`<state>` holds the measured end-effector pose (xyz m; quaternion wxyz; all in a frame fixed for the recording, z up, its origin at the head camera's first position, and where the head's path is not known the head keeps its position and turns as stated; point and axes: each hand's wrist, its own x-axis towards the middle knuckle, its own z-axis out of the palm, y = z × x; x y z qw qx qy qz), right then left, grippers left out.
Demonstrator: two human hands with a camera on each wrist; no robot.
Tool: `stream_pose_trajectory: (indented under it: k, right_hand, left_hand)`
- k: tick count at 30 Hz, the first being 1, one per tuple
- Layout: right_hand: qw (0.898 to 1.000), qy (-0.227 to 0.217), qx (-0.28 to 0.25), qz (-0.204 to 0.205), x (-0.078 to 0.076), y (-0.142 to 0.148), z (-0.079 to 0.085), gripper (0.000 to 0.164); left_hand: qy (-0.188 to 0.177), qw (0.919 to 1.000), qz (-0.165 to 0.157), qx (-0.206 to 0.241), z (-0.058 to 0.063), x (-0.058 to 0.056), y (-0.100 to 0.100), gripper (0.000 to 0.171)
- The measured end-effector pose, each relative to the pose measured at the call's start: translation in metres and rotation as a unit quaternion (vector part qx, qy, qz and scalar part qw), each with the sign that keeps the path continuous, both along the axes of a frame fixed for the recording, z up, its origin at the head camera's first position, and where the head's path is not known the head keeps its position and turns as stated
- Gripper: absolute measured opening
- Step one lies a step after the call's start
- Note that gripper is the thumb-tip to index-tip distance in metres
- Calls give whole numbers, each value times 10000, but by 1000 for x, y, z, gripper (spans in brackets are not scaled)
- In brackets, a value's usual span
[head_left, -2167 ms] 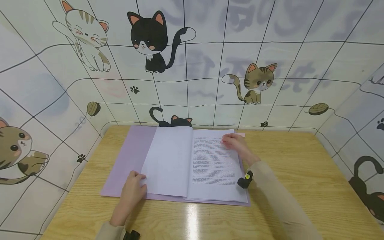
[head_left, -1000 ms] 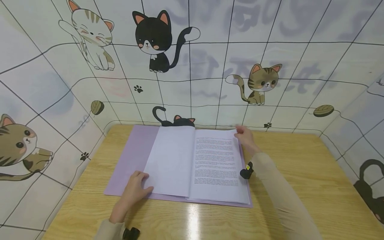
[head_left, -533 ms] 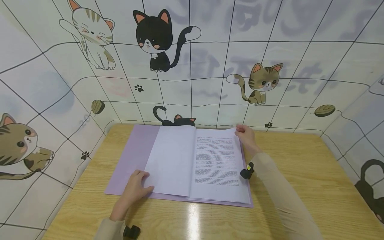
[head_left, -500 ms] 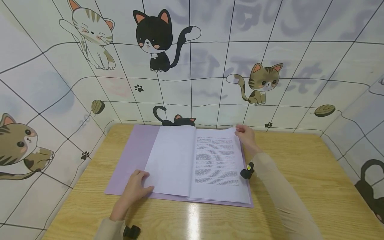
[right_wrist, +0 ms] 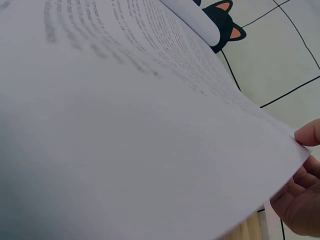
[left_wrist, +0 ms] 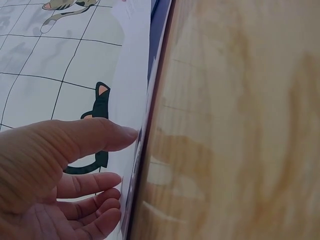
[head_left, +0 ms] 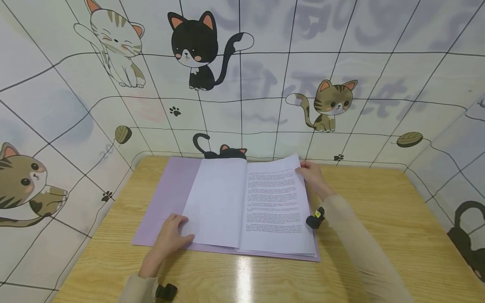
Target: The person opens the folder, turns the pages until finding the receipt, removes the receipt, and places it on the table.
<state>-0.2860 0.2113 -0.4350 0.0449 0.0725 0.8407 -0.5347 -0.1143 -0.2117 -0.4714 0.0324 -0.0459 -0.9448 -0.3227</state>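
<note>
A purple folder [head_left: 172,191] lies spread on the table, holding a stack of paper sheets. On its left side is a blank sheet [head_left: 216,202]; on its right, a printed page [head_left: 273,242] covered with lines of text. My right hand [head_left: 313,176] pinches that printed page near its upper right corner, between thumb and fingers, and the corner curves up off the stack. In the right wrist view, the bent page [right_wrist: 150,145] fills most of the picture. My left hand [head_left: 170,236] rests at the lower left of the blank sheet, thumb and fingers apart, fingertips on the paper.
The wooden table [head_left: 379,219] extends on both sides of the folder and in front of it. Behind stands a white wall [head_left: 261,118] with a grid and cartoon cats, close to the folder's far edge. Black cameras are strapped at both wrists.
My right hand has moved from over the printed page to its upper right edge, taken hold of it, and raised the corner. My left thumb has spread away from the fingers.
</note>
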Motion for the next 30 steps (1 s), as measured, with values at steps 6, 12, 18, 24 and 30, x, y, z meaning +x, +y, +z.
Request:
stream_pose_trajectory:
  k: [6,12,18,24,30]
  right_hand:
    - [9997,-67,-228,25,6,-1,3,43]
    - [9987,-267,-339,269,7,-1,6,44]
    - [9967,-402,-461,536,13,-3,12,43]
    - [9937,-389,-719,772,22,-3,16,44]
    - [9918,-442,-824,873,30,-5,21,46]
  left_hand:
    - [9,10000,-14,-18,-1,-1,-1,44]
    - [2,10000,-1,-71,-1,-1,-1,45]
    - [1,10000,10,-89,-1,0,0,45]
    - [2,10000,12,-72,1,1,0,45]
    - [5,10000,25,-69,0,1,1,45]
